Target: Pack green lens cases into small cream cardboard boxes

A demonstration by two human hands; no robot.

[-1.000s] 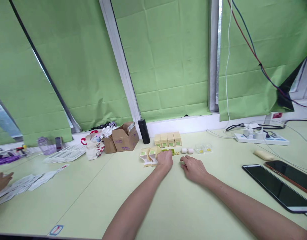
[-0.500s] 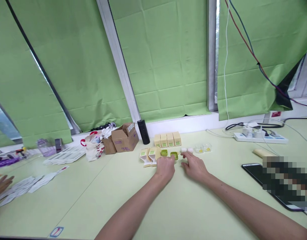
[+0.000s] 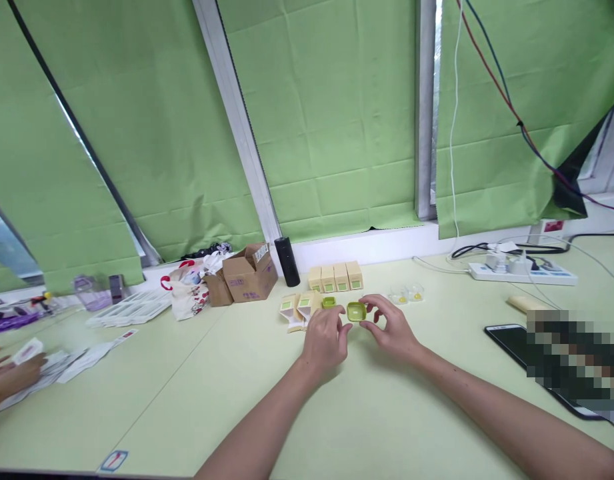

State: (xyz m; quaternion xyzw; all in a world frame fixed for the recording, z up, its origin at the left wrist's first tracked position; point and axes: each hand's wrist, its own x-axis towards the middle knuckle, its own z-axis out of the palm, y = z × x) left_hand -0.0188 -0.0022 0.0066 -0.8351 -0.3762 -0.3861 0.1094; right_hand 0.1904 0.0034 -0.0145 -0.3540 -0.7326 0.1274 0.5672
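Note:
My right hand [image 3: 394, 330] grips a small square green open-topped container [image 3: 357, 311] at its right side, between thumb and fingers. To its left is my left hand [image 3: 325, 335], fingers loosely bent, thumb apart, nothing visible in them; its fingertips are close to the container's left side. A second, smaller green container [image 3: 329, 302] sits on the table just beyond my left hand. Two open cream cartons with green labels [image 3: 297, 305] lie left of it, partly covered by that hand. Behind stands a row of several closed cream cartons [image 3: 335, 277].
Two clear cases with yellow bits [image 3: 407, 294] lie right of the cartons. A black cylinder [image 3: 287, 262], cardboard box [image 3: 251, 272] and cloth bag [image 3: 187, 293] stand at the back. Right are a phone [image 3: 507, 340] and power strip [image 3: 551, 275]. Another person's hand [image 3: 24, 378] handles papers at left.
The green container is now lifted and tilted in my right hand. My left hand has drawn slightly left, its thumb apart. The white-pink pieces are now hidden. The other person's hand moved right.

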